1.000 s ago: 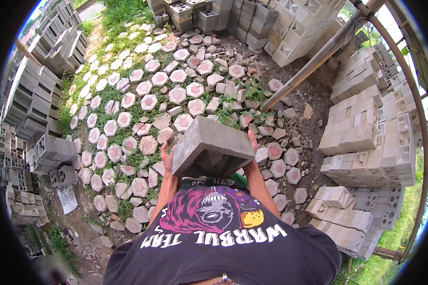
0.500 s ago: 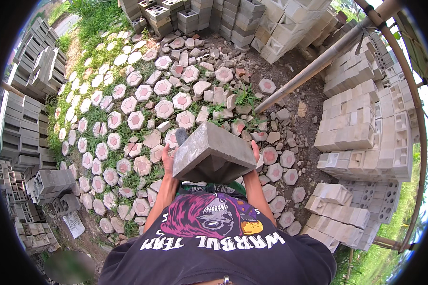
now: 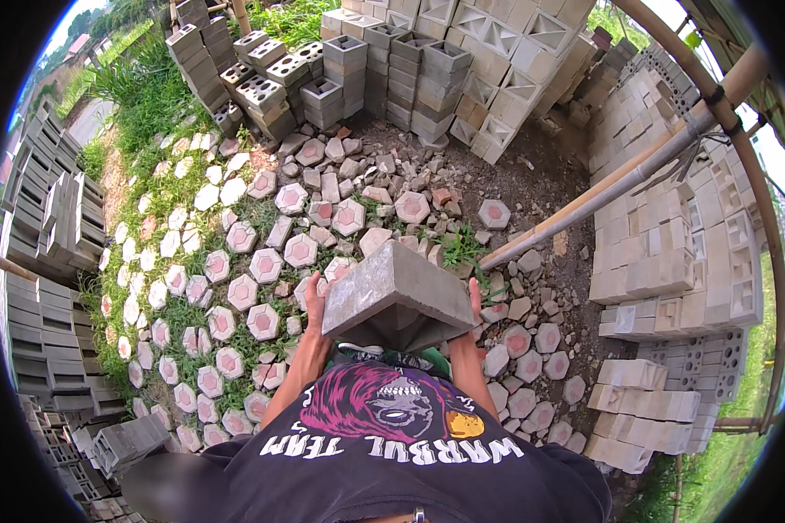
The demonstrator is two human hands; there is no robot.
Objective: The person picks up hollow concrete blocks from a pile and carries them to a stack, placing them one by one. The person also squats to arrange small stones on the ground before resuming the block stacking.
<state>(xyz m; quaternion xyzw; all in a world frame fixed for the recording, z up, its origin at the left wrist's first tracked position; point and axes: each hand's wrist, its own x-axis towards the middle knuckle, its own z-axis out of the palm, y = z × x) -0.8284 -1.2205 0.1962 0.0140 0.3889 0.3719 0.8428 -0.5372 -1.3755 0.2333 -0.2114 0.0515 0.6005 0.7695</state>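
A grey concrete block (image 3: 399,288) with a hollowed, triangular recess on its near face is held in front of my body at about waist height. My left hand (image 3: 315,303) grips its left end, fingers and thumb partly hidden behind the block. On the opposite end, my right hand (image 3: 473,305) presses against the side, only part of its fingers showing. The block is level enough that its top and near face both show. Below it a shoe (image 3: 359,350) peeks out on the ground.
Hexagonal pavers (image 3: 262,322) with grass between them cover the ground, with broken rubble (image 3: 401,174) farther ahead. Stacked grey blocks (image 3: 344,74) and pale blocks (image 3: 523,61) stand at the back, more pale blocks (image 3: 645,253) at right. A slanting bamboo pole (image 3: 602,205) crosses the right side.
The view has shifted forward over the pavers, and the back stacks show more fully. Both hands keep hold of the block, which stays in front of my body.
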